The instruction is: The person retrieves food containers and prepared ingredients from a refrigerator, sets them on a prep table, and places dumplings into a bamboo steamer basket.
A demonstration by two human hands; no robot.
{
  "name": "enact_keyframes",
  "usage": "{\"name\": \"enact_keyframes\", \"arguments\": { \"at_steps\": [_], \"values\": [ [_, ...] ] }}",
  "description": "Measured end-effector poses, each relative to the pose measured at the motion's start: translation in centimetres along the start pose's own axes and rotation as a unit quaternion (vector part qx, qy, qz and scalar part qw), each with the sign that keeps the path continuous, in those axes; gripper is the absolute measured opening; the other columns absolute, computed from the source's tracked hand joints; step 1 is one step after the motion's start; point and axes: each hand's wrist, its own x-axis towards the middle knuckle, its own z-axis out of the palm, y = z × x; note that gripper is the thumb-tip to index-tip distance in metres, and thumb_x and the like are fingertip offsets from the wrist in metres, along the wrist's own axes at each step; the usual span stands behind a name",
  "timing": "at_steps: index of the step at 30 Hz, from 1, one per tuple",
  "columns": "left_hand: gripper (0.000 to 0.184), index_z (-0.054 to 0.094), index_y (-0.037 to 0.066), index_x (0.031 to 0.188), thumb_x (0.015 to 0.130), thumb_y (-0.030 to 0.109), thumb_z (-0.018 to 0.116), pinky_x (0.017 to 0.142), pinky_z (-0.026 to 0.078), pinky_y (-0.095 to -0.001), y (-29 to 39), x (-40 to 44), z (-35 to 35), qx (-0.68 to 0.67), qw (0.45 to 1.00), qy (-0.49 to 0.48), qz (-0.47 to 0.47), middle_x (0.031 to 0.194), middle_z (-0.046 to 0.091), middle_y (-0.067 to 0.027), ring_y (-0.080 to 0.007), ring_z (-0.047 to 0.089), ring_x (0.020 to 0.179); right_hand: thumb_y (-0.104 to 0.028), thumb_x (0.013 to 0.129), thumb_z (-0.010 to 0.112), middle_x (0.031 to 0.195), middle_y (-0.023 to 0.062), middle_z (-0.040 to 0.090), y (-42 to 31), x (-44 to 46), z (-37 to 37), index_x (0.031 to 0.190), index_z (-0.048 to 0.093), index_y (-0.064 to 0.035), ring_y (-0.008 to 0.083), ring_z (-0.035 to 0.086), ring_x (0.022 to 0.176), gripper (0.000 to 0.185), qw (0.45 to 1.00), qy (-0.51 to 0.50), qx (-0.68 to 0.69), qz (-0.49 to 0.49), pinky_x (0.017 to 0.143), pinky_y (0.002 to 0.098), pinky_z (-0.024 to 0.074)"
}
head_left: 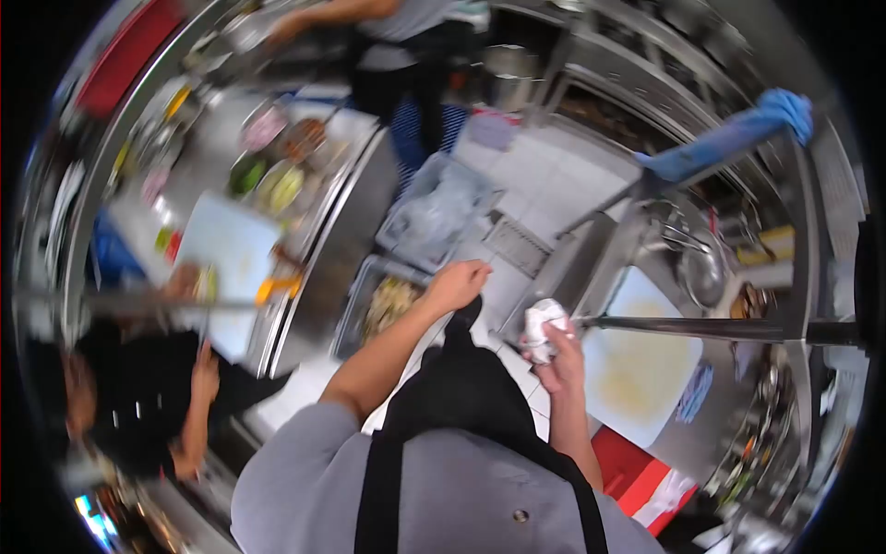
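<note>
My right hand (560, 358) is wrapped round a crumpled white cloth (544, 328), held just left of a stained white cutting board (637, 369) on the steel counter at the right. In front of my body, my left hand (457, 284) hangs over the tiled floor with its fingers curled together. Whether anything lies inside those fingers is too small to tell. Below and left of that hand is a grey bin (355, 309) with pale yellowish scraps. Beyond it stands a grey crate (434, 198) holding clear plastic.
At the left, a person in black (138, 397) works at a pale blue cutting board (231, 249) beside bowls of food (280, 185). Another person (401, 55) stands at the far counter. A blue cloth (738, 138) hangs on a rail. A red box (632, 471) is at lower right.
</note>
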Motion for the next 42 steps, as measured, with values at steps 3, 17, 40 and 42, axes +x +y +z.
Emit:
{"name": "enact_keyframes", "arguments": {
  "at_steps": [3, 17, 40, 42],
  "values": [
    [0.032, 0.071, 0.008, 0.105, 0.100, 0.031, 0.050, 0.075, 0.053, -0.0493, -2.1, 6.1, 0.8, 0.015, 1.000, -0.028, -0.002, 0.083, 0.070, -0.0185, -0.0423, 0.067, 0.082, -0.008, 0.090, 0.069, 0.103, 0.0136, 0.068, -1.9, 3.6, 0.1, 0.130, 0.054, -0.0055, 0.0270, 0.071, 0.076, 0.043, 0.999, 0.036, 0.023, -0.004, 0.053, 0.0380, 0.0611],
    [0.040, 0.072, -0.007, 0.096, 0.090, 0.028, 0.053, 0.093, 0.051, -0.0525, -13.7, 30.5, 3.5, 0.350, 0.853, -0.388, 0.012, 0.106, 0.068, -0.0313, -0.0467, 0.065, 0.105, -0.002, 0.088, 0.069, 0.103, 0.0134, 0.070, -16.1, 19.4, 2.1, 0.135, 0.050, -0.0043, 0.0267, 0.071, 0.074, 0.051, 0.944, 0.208, 0.102, -0.233, 0.049, 0.0360, 0.0579],
    [0.047, 0.066, -0.001, 0.122, 0.093, 0.034, 0.057, 0.102, 0.048, -0.0477, 10.3, 85.6, 23.2, 0.312, 0.761, -0.494, 0.281, 0.118, 0.067, -0.0263, -0.0421, 0.063, 0.114, -0.009, 0.088, 0.071, 0.102, 0.0098, 0.068, -47.6, 48.9, -6.1, 0.134, 0.052, -0.0070, 0.0216, 0.070, 0.075, 0.050, 0.845, 0.375, 0.204, -0.322, 0.050, 0.0336, 0.0579],
    [0.047, 0.065, -0.001, 0.124, 0.093, 0.034, 0.057, 0.102, 0.048, -0.0472, 15.9, 88.3, 26.3, 0.320, 0.737, -0.506, 0.314, 0.119, 0.067, -0.0259, -0.0415, 0.063, 0.115, -0.009, 0.088, 0.070, 0.103, 0.0103, 0.068, -48.9, 48.4, -9.1, 0.134, 0.051, -0.0074, 0.0221, 0.070, 0.075, 0.050, 0.811, 0.415, 0.231, -0.342, 0.050, 0.0334, 0.0577]
  ]
}}
